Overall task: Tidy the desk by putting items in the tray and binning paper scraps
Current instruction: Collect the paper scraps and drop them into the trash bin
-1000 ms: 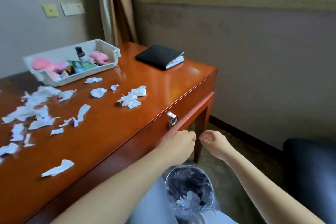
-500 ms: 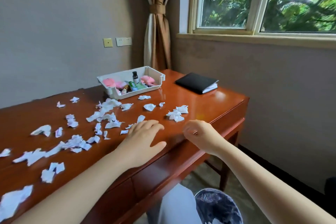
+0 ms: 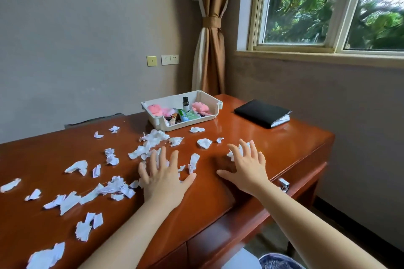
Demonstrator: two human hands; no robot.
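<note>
Several torn white paper scraps (image 3: 150, 140) lie scattered over the red-brown wooden desk (image 3: 284, 144). My left hand (image 3: 162, 174) is spread flat, fingers straight, over scraps near the desk's middle. My right hand (image 3: 248, 166) is also spread, its fingertips over a small clump of scraps (image 3: 235, 153). Neither hand grips anything. A white tray (image 3: 207, 119) at the back holds pink plush toys, a dark bottle and green packets. The rim of the bin (image 3: 277, 262) shows at the bottom edge, below the desk front.
A black notebook (image 3: 262, 112) lies at the desk's back right corner. A metal drawer pull (image 3: 283, 184) hangs on the desk front. A curtain (image 3: 209, 50), wall and window stand behind the desk.
Both hands rose from over the bin beside the desk front onto the desktop and spread open over scraps. The view tilted up from the bin to the desk.
</note>
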